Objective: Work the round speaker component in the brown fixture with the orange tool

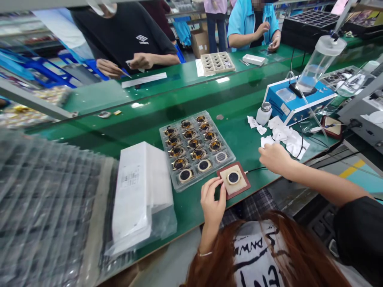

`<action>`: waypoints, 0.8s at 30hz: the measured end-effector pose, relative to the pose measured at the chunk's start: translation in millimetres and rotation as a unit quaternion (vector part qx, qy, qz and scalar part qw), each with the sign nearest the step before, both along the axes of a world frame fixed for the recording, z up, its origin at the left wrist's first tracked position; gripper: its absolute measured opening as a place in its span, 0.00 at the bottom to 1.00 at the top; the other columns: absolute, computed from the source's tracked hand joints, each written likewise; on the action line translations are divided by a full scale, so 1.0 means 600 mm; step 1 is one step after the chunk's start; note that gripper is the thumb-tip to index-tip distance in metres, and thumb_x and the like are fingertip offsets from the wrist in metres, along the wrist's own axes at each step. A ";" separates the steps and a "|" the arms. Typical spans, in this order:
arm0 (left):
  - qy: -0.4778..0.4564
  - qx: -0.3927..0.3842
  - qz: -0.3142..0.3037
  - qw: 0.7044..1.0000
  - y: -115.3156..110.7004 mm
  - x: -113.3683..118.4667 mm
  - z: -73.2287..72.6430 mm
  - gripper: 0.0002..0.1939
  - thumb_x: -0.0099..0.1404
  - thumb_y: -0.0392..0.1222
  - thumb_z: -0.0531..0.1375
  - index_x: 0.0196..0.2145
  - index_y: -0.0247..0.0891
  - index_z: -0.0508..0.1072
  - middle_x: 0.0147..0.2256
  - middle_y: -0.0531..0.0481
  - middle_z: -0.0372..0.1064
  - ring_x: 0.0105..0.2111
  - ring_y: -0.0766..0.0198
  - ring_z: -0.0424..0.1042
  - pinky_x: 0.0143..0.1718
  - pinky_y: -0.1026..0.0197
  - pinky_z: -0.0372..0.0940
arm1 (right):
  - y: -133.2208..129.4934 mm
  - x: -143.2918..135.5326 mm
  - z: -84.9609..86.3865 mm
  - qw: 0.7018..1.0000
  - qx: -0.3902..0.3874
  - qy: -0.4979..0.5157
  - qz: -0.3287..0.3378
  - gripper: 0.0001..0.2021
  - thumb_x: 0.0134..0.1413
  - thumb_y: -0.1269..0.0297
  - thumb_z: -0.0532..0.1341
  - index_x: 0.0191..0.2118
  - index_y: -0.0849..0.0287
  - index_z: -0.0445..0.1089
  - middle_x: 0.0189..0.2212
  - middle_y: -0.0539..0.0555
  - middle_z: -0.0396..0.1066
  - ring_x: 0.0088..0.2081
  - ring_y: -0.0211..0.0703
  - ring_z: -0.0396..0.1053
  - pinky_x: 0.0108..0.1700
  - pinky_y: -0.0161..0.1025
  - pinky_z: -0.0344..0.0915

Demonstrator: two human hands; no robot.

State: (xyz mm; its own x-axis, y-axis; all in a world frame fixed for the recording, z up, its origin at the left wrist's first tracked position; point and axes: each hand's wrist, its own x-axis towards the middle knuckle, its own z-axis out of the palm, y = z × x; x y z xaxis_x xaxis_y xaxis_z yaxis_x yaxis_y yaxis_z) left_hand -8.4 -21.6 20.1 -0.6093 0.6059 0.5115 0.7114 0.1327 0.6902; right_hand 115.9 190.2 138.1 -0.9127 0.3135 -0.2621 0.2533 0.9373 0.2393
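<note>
The left hand (pixel 212 201) rests at the near edge of the green bench (pixel 239 135), fingers curled, thumb and forefinger pinching the left side of a small square jig (pixel 233 179) with a brown border and pale top. A round part (pixel 233 177), dark in the centre with a light ring, sits seated in the middle of that jig. The right hand (pixel 273 157) is off to the right, loosely closed over a white wipe (pixel 267 140) at the edge of a scatter of similar wipes; whether it grips one I cannot tell for certain. Just behind the jig lies a clear tray (pixel 196 149) holding rows of like round parts, mostly gold-rimmed. A thin cable runs from the jig's right side. To the left stands a wrapped white stack (pixel 140 191); further right, a blue unit (pixel 296 101) and a small bottle (pixel 264 113). Judged by appearance, the part is light, rigid, smooth-faced and easily marked; it would best be held by its rim, not the face. Other people work across the bench.
</note>
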 end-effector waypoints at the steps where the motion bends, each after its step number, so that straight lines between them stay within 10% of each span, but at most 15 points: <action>1: 0.000 0.002 -0.001 1.000 0.000 0.000 0.000 0.06 0.67 0.37 0.60 0.42 0.38 0.75 0.43 0.43 0.73 0.45 0.58 0.72 0.44 0.54 0.69 | 0.006 -0.011 0.003 1.000 -0.006 0.005 0.008 0.12 0.54 0.82 0.59 0.27 0.63 0.77 0.31 0.61 0.74 0.36 0.46 0.70 0.31 0.37 0.56; 5: 0.010 0.022 -0.009 1.000 -0.003 0.003 0.013 0.08 0.67 0.35 0.59 0.44 0.38 0.74 0.42 0.44 0.74 0.44 0.58 0.72 0.43 0.55 0.69 | 0.031 -0.013 0.023 0.998 -0.036 0.045 0.037 0.11 0.53 0.80 0.64 0.22 0.64 0.76 0.26 0.56 0.73 0.34 0.41 0.72 0.29 0.34 0.55; 10: -0.017 0.105 -0.063 0.992 -0.009 0.025 0.066 0.15 0.64 0.34 0.63 0.49 0.41 0.72 0.42 0.45 0.75 0.42 0.58 0.73 0.43 0.54 0.69 | -0.027 0.049 0.029 0.964 -0.141 0.207 0.090 0.19 0.71 0.58 0.50 0.44 0.57 0.79 0.30 0.50 0.73 0.32 0.30 0.72 0.32 0.28 0.61; 15: 0.018 0.189 -0.113 0.975 -0.012 0.040 0.126 0.17 0.62 0.30 0.65 0.48 0.43 0.74 0.38 0.48 0.76 0.38 0.59 0.73 0.41 0.54 0.68 | -0.137 0.077 -0.006 0.767 -0.414 0.487 0.063 0.09 0.65 0.68 0.58 0.42 0.61 0.77 0.27 0.51 0.74 0.27 0.34 0.70 0.29 0.30 0.67; 24: 0.143 0.182 -0.077 0.970 -0.032 0.042 0.156 0.13 0.58 0.27 0.67 0.39 0.39 0.75 0.35 0.49 0.77 0.35 0.61 0.73 0.38 0.54 0.66 | -0.171 0.089 0.005 0.791 -0.335 0.509 0.051 0.10 0.63 0.72 0.60 0.46 0.58 0.76 0.28 0.52 0.74 0.26 0.35 0.70 0.29 0.32 0.67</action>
State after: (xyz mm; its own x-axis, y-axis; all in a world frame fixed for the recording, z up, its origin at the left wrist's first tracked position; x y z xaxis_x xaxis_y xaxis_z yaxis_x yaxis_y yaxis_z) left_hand 16.8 -41.0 113.7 -0.3265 0.4267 0.8434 0.8730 -0.2058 0.4421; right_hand 169.0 87.7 141.3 -0.7697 0.3261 0.5488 -0.0907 0.7951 -0.5996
